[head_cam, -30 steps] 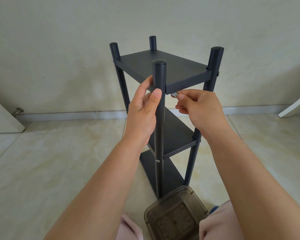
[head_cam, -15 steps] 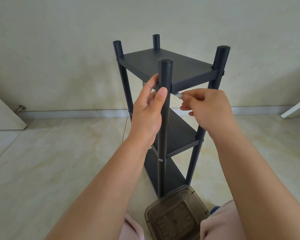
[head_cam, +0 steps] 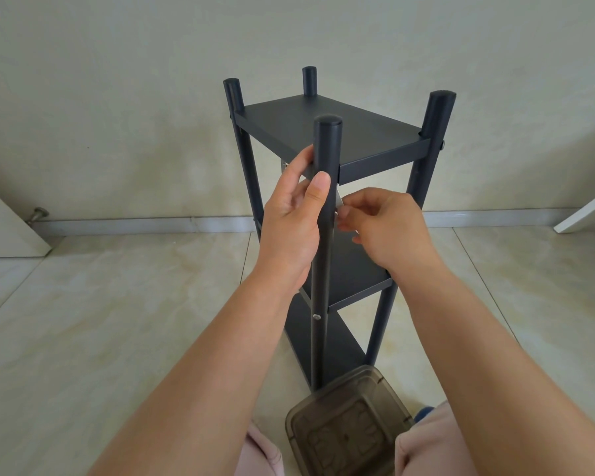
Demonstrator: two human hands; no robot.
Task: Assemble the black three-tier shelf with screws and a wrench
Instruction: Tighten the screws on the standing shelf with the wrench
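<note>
Upright black shelf [head_cam: 327,128] (unlabelled), hands [head_cam: 291,218] gripping.

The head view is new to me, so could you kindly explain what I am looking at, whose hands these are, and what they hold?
There is no machine here: a person wears a camera on the head, looking forward and down at their own bare hands. In front stands a black three-tier shelf on a pale tiled floor, near a wall. The left hand grips the nearest post just under the top tier. The right hand pinches a small silvery tool, probably the wrench, beside that post. A silvery screw shows lower down on the post. A smoky plastic box sits on the floor by the person's knees.
</note>
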